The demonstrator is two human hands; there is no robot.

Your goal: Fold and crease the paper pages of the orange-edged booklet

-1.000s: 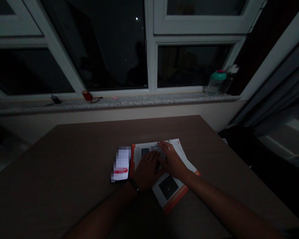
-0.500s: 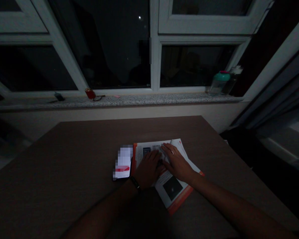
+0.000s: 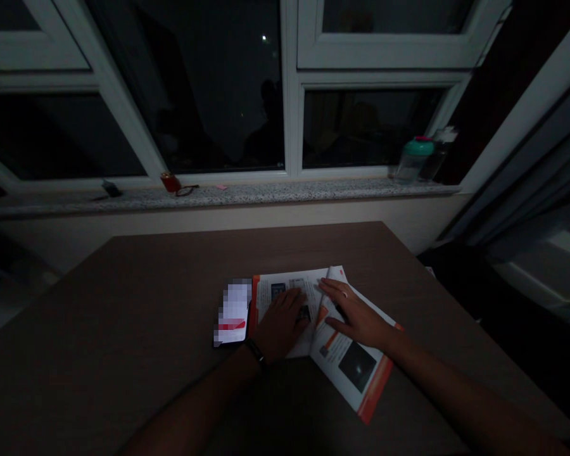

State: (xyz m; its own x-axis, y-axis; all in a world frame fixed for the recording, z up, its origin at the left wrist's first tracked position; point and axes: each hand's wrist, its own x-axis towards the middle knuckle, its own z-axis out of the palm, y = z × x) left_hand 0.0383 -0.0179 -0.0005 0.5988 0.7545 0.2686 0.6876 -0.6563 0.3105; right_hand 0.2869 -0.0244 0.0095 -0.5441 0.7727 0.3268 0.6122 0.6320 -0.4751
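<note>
Currently: left hand point(image 3: 281, 324) lies flat, fingers apart, on an open orange-edged booklet point(image 3: 346, 373), right of centre on the surface point(image 3: 123, 316). Right hand point(image 3: 358, 320) rests spread on its right-hand page. Neither grip clamps anything. A phone point(image 3: 232, 310) lies just beside.

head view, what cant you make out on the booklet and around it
In the head view:
- booklet: small print too small and dim to read
- part of the page under the left hand: hidden by that hand
- phone: screen blurred out by pixelation
- small red object on the stone window sill: too small and dim to identify
</note>
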